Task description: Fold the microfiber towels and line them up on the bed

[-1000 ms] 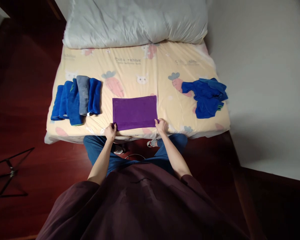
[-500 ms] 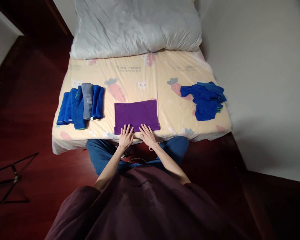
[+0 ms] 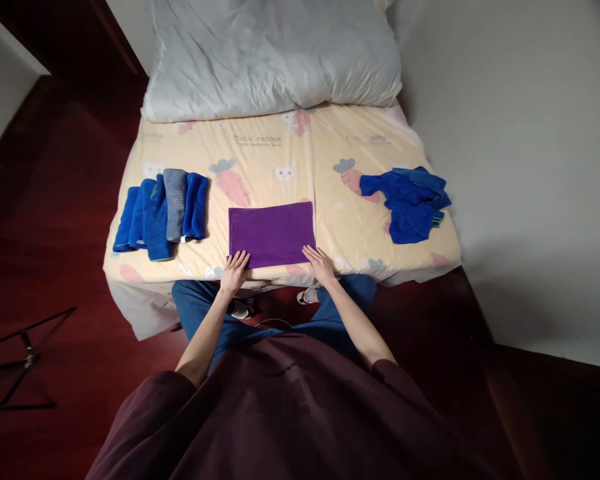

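A purple towel (image 3: 271,233) lies flat as a folded rectangle near the front edge of the bed (image 3: 260,160). My left hand (image 3: 235,271) rests flat at its near left corner, fingers stretched out on the cloth. At the near right corner my right hand (image 3: 319,263) lies flat too, fingers spread, touching the towel's edge. Neither hand grips anything.
A row of folded blue towels with one grey one (image 3: 163,208) lies at the bed's left. A heap of loose blue towels (image 3: 409,200) sits at the right. A white pillow (image 3: 275,57) fills the head end. A black metal stand (image 3: 15,360) is on the dark floor, left.
My hands went from pinching the towel's near corners to lying flat in its middle, then slid apart to the near corners. The view shifted slightly.
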The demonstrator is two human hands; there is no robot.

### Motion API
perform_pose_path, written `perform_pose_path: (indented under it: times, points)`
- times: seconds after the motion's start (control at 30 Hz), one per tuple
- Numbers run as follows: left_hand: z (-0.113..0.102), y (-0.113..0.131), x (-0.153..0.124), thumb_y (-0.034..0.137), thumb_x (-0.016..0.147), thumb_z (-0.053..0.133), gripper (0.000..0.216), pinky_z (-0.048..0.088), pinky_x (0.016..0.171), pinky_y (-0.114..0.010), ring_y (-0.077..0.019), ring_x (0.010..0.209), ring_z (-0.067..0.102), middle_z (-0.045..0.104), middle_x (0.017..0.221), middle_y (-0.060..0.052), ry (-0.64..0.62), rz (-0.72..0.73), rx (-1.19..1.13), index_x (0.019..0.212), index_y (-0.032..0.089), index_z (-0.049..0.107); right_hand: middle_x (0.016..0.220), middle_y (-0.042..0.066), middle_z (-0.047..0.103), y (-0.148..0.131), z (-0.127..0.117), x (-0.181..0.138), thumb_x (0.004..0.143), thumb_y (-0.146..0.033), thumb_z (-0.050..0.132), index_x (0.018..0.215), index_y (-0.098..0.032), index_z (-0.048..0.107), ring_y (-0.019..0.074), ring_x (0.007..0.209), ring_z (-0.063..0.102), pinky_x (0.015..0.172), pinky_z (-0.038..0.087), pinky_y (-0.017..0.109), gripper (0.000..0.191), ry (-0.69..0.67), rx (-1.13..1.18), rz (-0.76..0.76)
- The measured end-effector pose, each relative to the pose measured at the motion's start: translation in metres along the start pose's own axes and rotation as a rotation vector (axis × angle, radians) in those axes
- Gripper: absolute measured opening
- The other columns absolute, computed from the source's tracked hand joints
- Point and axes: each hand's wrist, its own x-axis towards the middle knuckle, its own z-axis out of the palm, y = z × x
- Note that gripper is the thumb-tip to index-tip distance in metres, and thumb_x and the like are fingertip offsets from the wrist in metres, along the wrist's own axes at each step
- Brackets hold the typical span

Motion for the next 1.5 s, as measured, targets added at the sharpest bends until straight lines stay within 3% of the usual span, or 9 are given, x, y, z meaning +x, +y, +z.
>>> perform_pose_path:
  times: [0.2,0.43,0.7,0.9,1.0,1.07,1.17,1.27,1.5]
  points:
    - [-0.014,-0.023,0.007,0.009,0.093,0.036,0.063,0.029,0.128,-0.048,-0.0238,0.150,0.039,0.048,0.157,-0.009,-0.069,0.046,-0.023,0.153,0.021,0.050,0.147,0.007,0.059,0.013,0.000,0.009,0.074,0.007,0.039,0.141,-0.018,0.063,0.0205,0.141,0.053,0.125,0.036,0.048,0.076,0.008,0.016,0.018]
    - [-0.016,-0.037,-0.032,0.003,0.082,0.036,0.074,0.029,0.129,-0.048,-0.0195,0.152,0.036,0.045,0.160,-0.007,-0.099,0.136,-0.147,0.153,0.020,0.049,0.143,0.004,0.063,0.020,0.003,-0.024,0.069,0.004,0.041,0.136,-0.022,0.068,0.0205,0.139,0.056,0.123,0.041,0.049,0.077,0.010,0.177,-0.042]
    - [-0.012,-0.041,-0.024,0.006,0.067,0.041,0.071,0.039,0.123,-0.048,-0.0216,0.140,0.054,0.064,0.141,-0.009,0.047,-0.046,-0.435,0.133,0.015,0.067,0.133,0.002,0.070,0.015,0.004,-0.019,0.067,0.000,0.043,0.125,-0.022,0.075,0.0197,0.132,0.062,0.120,0.045,0.044,0.070,0.096,0.483,0.233]
    - [-0.025,-0.038,-0.018,0.020,0.085,0.047,0.042,0.050,0.110,-0.042,-0.0237,0.119,0.066,0.073,0.125,-0.012,0.165,-0.220,-0.514,0.120,0.016,0.071,0.122,0.008,0.076,0.015,-0.003,-0.013,0.072,-0.011,0.049,0.112,-0.017,0.078,0.0235,0.117,0.070,0.108,0.054,0.042,0.050,0.160,0.683,0.376]
    - [-0.024,-0.033,-0.016,0.036,0.094,0.051,0.034,0.056,0.089,-0.033,-0.0219,0.095,0.070,0.075,0.104,-0.011,0.201,-0.297,-0.529,0.114,0.015,0.069,0.107,0.010,0.078,0.014,-0.002,-0.007,0.080,-0.025,0.057,0.099,-0.017,0.075,0.0238,0.103,0.072,0.095,0.058,0.039,0.028,0.235,0.706,0.433]
    - [-0.022,-0.031,-0.015,0.047,0.096,0.052,0.036,0.052,0.072,-0.028,-0.0182,0.075,0.065,0.070,0.082,-0.006,0.218,-0.361,-0.533,0.101,0.015,0.068,0.085,0.007,0.072,0.015,-0.001,-0.003,0.082,-0.040,0.063,0.083,-0.017,0.067,0.0212,0.084,0.068,0.080,0.058,0.034,0.022,0.301,0.714,0.474]
    - [-0.022,-0.030,-0.015,0.055,0.095,0.053,0.040,0.042,0.062,-0.026,-0.0146,0.063,0.052,0.057,0.067,0.000,0.255,-0.387,-0.539,0.081,0.018,0.060,0.064,-0.003,0.051,0.016,0.001,0.002,0.080,-0.056,0.068,0.067,-0.023,0.048,0.0149,0.065,0.054,0.067,0.052,0.029,0.041,0.359,0.735,0.460]
    - [-0.023,-0.032,-0.013,0.058,0.093,0.054,0.042,0.039,0.061,-0.026,-0.0144,0.062,0.048,0.052,0.065,0.001,0.279,-0.403,-0.536,0.077,0.019,0.057,0.064,-0.005,0.042,0.016,0.003,0.005,0.079,-0.063,0.068,0.066,-0.024,0.042,0.0137,0.063,0.048,0.065,0.049,0.028,0.048,0.371,0.748,0.440]
    - [-0.022,-0.034,-0.009,0.053,0.093,0.055,0.038,0.035,0.060,-0.026,-0.0136,0.059,0.044,0.049,0.061,0.002,0.244,-0.433,-0.515,0.077,0.019,0.058,0.066,-0.003,0.046,0.017,0.005,0.004,0.080,-0.064,0.067,0.070,-0.024,0.048,0.0164,0.068,0.053,0.070,0.052,0.030,0.045,0.364,0.743,0.441]
